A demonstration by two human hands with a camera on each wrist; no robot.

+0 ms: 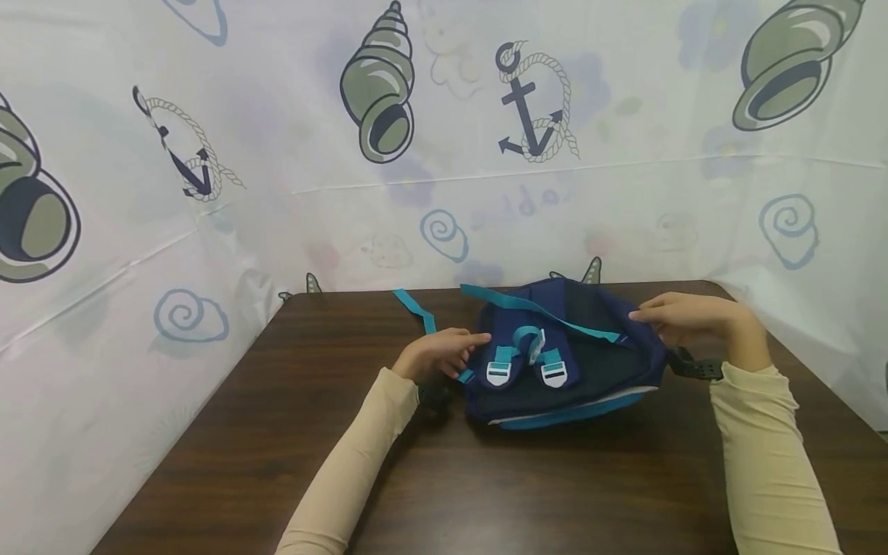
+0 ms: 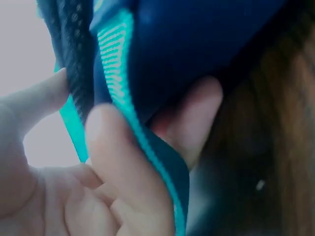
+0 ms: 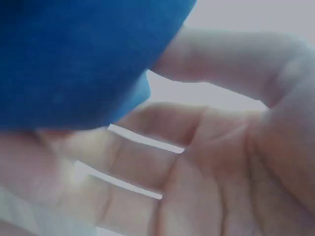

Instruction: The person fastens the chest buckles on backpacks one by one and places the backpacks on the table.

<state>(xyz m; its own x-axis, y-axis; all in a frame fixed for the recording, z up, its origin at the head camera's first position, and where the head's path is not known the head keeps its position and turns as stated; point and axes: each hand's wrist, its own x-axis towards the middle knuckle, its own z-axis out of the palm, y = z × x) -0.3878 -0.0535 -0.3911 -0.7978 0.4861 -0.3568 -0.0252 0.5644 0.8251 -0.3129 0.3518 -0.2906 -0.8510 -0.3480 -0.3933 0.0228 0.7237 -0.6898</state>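
Note:
A navy backpack [image 1: 603, 374] lies on the table, its back panel facing up and its light blue edge toward me. Teal webbing [image 1: 527, 305] trails across it, and two white buckles [image 1: 498, 374] sit on its shoulder straps. My left hand [image 1: 444, 353] grips the left side. In the left wrist view, thumb and fingers close around the navy fabric [image 2: 177, 44], with a teal strap [image 2: 115, 54] running over the fingers. At the right side, my right hand [image 1: 701, 317] pinches the blue fabric [image 3: 74, 64] between thumb and fingers. The bag's underside is hidden.
The dark wood table [image 1: 291, 432] extends around the bag. Behind and to the sides hangs a white curtain [image 1: 444, 139] printed with shells and anchors. A loose teal strap end [image 1: 414, 308] sticks out left of the bag.

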